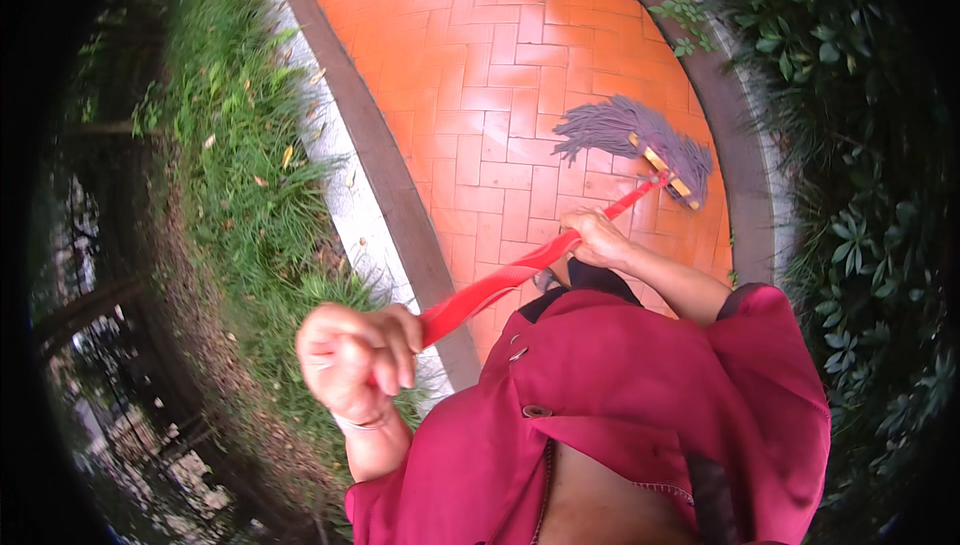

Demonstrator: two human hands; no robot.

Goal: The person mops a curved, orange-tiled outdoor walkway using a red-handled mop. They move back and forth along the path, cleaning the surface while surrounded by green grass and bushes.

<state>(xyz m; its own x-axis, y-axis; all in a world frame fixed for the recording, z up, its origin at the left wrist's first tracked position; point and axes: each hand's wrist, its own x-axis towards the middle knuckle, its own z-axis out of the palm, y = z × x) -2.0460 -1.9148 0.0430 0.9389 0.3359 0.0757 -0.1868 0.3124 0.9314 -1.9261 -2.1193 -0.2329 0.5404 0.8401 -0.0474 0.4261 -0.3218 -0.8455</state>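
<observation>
A string mop with a grey-purple head point(630, 128) and a yellow clamp bar lies spread on the orange tiled path point(495, 140), near its right edge. Its red handle point(517, 271) slants from the mop head down towards the lower left. My left hand point(360, 357), with a thin band at the wrist, is closed round the upper end of the handle at the lower left. Which hand is which follows from the arms: my right hand point(596, 237) grips the handle lower down, nearer the mop head. Part of a shoe point(547, 281) shows under the handle.
A brown border point(390, 192) and a pale stone kerb point(352, 207) run along the path's left side, with grass point(255, 147) and fallen leaves beyond. Another brown border point(739, 140) curves along the right side, beside dark leafy shrubs point(847, 245).
</observation>
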